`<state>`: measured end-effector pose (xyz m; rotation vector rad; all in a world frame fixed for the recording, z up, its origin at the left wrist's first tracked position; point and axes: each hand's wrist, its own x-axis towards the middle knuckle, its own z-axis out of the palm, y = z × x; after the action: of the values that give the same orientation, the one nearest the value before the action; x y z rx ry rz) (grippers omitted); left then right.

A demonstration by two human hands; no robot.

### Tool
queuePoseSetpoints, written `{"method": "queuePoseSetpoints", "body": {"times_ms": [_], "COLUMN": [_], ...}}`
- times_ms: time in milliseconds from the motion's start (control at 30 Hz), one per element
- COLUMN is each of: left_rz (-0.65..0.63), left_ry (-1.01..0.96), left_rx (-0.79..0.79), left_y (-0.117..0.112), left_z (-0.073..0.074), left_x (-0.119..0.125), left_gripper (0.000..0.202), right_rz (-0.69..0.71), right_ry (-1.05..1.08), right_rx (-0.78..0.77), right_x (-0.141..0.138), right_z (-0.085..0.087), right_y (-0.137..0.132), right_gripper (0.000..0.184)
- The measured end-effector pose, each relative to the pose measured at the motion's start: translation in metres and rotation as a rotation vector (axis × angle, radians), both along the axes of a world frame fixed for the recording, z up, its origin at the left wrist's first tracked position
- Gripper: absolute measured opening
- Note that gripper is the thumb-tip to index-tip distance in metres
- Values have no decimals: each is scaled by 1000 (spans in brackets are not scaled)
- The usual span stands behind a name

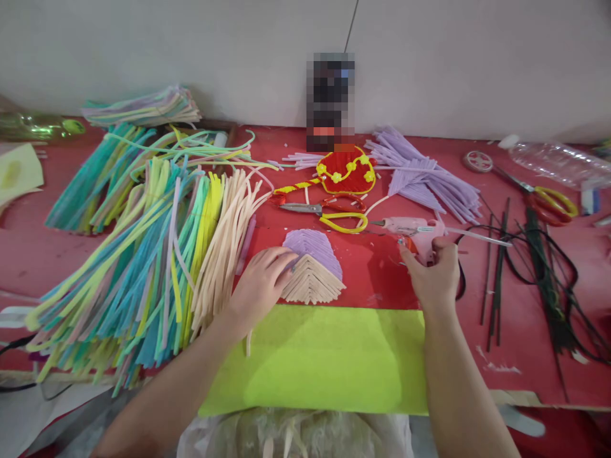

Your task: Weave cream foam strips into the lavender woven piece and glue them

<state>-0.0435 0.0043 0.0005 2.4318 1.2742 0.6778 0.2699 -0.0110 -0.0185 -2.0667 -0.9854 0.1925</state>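
Observation:
A leaf-shaped piece made of pipe cleaners (pixel 312 261), lilac at the top and beige in a chevron at the bottom, lies flat on the red table. My left hand (pixel 265 280) holds its left edge, fingers close together over it. My right hand (pixel 436 270) is closed around the handle of a pink glue gun (pixel 405 225), whose nozzle points left. Part of the handle is hidden by my fingers. Scissors (pixel 310 208) with red and yellow handles lie just beyond the piece, beside a red pipe-cleaner fan-like ornament (pixel 348 175) with yellow flowers.
Bundles of coloured pipe cleaners (pixel 157 267) cover the left side; lilac ones (pixel 424 175) lie at the back right. A yellow-green sheet (pixel 324 356) is at the near edge. Dark green stems (pixel 544 280), more scissors (pixel 548 200) and a plastic bottle (pixel 563 159) are on the right.

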Motion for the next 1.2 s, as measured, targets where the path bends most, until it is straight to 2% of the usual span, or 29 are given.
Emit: {"method": "queuePoseSetpoints", "body": {"times_ms": [167,267,467,667,967,1133,1200], "left_rz": [-211,-350,-518,-552,-551,-552,-559], "left_ry": [43,91,247,276,245,245,245], "left_rx": [51,23,-57,-98,-106,-91,-90], "left_y": [1,-1,-9,-11,-12,-12,-11], "left_z": [-3,-1,4,3,3,1,0], "left_x": [2,5,13,16,15,14,13], "left_gripper": [28,33,66,66,65,67,68], "right_rz": [11,-1,-100,-155,-119,-85,48], "right_ry": [27,22,-47,-113,-204,-359,-391], "right_rx": [8,3,-57,-165,-91,116,150], "right_x": [-2,-1,12,33,37,25,8], "right_z": [2,1,-2,-7,-12,2,14], "right_y": [0,0,-2,-5,-3,-5,-4], "right_gripper": [49,51,53,55,51,45,34]}}
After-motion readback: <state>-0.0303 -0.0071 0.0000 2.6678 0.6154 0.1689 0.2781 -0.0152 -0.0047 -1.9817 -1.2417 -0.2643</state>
